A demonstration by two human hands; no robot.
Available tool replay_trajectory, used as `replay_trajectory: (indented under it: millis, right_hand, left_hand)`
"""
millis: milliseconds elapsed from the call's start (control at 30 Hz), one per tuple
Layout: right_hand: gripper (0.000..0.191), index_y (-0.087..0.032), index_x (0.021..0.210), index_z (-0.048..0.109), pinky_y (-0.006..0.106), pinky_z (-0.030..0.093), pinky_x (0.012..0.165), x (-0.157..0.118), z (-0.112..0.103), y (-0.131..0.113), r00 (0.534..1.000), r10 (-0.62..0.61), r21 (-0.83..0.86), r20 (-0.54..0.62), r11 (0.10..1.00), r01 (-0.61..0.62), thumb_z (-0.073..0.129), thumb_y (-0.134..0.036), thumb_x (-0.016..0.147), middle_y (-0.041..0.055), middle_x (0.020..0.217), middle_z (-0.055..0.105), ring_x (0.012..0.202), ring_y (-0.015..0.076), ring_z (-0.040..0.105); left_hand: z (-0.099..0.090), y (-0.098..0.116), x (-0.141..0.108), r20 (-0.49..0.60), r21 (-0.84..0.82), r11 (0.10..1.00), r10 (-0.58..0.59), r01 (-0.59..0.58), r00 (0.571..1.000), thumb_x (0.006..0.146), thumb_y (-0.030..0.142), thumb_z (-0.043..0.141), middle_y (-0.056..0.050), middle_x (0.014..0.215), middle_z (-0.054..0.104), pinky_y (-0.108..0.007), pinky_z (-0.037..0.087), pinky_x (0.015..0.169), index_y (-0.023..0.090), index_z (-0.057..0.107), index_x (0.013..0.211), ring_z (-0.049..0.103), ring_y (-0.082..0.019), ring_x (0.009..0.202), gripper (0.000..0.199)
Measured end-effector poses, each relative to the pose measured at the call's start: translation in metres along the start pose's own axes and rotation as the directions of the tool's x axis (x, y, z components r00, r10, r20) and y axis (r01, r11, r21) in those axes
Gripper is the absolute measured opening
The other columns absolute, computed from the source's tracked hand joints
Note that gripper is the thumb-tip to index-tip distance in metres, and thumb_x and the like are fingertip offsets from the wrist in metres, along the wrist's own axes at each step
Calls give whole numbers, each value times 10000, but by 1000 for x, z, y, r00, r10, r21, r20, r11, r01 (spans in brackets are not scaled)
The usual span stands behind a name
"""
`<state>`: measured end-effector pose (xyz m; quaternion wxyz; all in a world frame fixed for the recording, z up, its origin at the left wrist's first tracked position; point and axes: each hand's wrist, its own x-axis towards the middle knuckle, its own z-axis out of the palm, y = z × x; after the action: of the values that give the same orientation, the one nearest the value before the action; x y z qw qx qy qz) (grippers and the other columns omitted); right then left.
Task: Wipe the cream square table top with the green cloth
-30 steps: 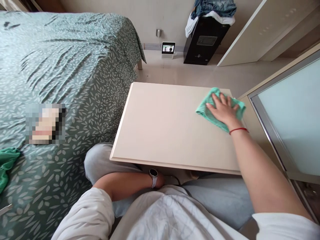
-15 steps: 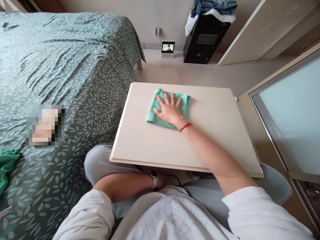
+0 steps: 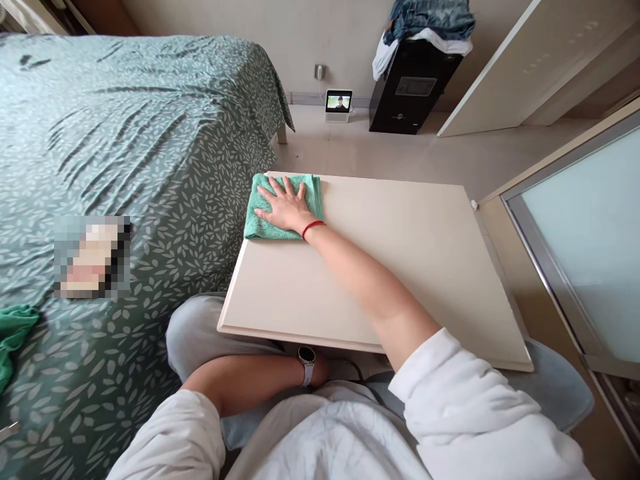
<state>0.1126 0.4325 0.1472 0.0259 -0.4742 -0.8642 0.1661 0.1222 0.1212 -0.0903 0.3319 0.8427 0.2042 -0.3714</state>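
We press our right hand point(image 3: 286, 205) flat on a folded green cloth point(image 3: 270, 231), its fingers spread apart and its palm down. The cloth lies at the far left corner of the cream tabletop point(image 3: 430, 253), reaching slightly over the left edge; a red bracelet point(image 3: 313, 228) circles the wrist. Our left hand point(image 3: 321, 372) is low in front of us, beyond the table's near edge; its fingers are hidden, so we cannot tell how they are set, though a round-faced watch point(image 3: 307, 357) shows on that wrist. To our left, a leaf-patterned bedsheet point(image 3: 195, 140) covers the bed, with a crumpled green fabric point(image 3: 17, 327) and a pixelated object point(image 3: 93, 260) on it. Past the table, a small lit screen point(image 3: 339, 103) stands on the floor near a black cabinet point(image 3: 400, 100) topped with folded jeans point(image 3: 431, 20).
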Motion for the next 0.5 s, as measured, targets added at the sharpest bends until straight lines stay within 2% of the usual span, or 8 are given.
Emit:
replay_trajectory:
  millis: [67,133,233,300,367,433,500]
  right_hand:
    - [817,-257,1880,298,823,96,1385,-10,-6,27,998,60,-15,-17,998,-61,426,-616,1157,107,1972,124,1813,447,73]
    - [816,-261,1884,282,839,107,1376,-31,-15,68,982,183,-29,-43,982,-184,415,-602,1156,116,1970,133,1813,445,85]
    - [818,-257,1893,242,886,123,1345,-81,-31,143,907,412,-33,-85,909,-416,384,-597,1163,127,1971,131,1807,473,95]
    - [832,-249,1894,242,920,132,1315,-122,-40,190,822,556,-11,-125,828,-561,378,-631,1167,154,1966,144,1798,513,91]
    - [825,-253,1884,294,941,149,1274,-161,-44,228,703,684,58,-193,724,-688,370,-668,1175,201,1961,125,1791,553,39]
    - [814,-254,1875,336,935,179,1239,-189,-45,250,575,779,140,-250,617,-774,367,-678,1181,268,1951,47,1786,567,-3]
    - [815,-237,1879,326,929,212,1215,-200,-44,258,500,823,187,-268,554,-811,354,-666,1186,324,1933,16,1778,587,22]
  left_hand:
    - [-1,0,-1,32,40,999,-6,4,999,1019,183,709,-253,1183,829,-517,595,1082,63,834,1165,786,-366,1252,227]
    - [-1,0,-3,33,64,998,-13,10,999,1042,192,679,-245,1220,827,-502,570,1106,84,832,1184,768,-356,1294,235]
    - [0,0,-4,23,74,997,-16,14,1000,1037,192,673,-241,1238,826,-491,564,1079,99,835,1187,763,-359,1293,239]
    - [1,0,-4,13,76,997,-13,12,1000,1025,186,680,-252,1223,825,-500,566,1062,87,836,1191,766,-369,1276,248]
    - [1,0,-4,-2,79,997,-9,9,1000,1034,172,660,-263,1218,821,-516,565,1071,79,838,1194,762,-374,1282,257]
    - [1,0,-4,-1,82,997,-10,10,1000,1040,170,661,-268,1212,820,-517,568,1082,74,843,1184,765,-369,1278,251]
    - [1,1,-3,2,84,996,-12,12,1000,1039,179,678,-264,1212,821,-505,575,1087,65,844,1188,767,-361,1276,250]
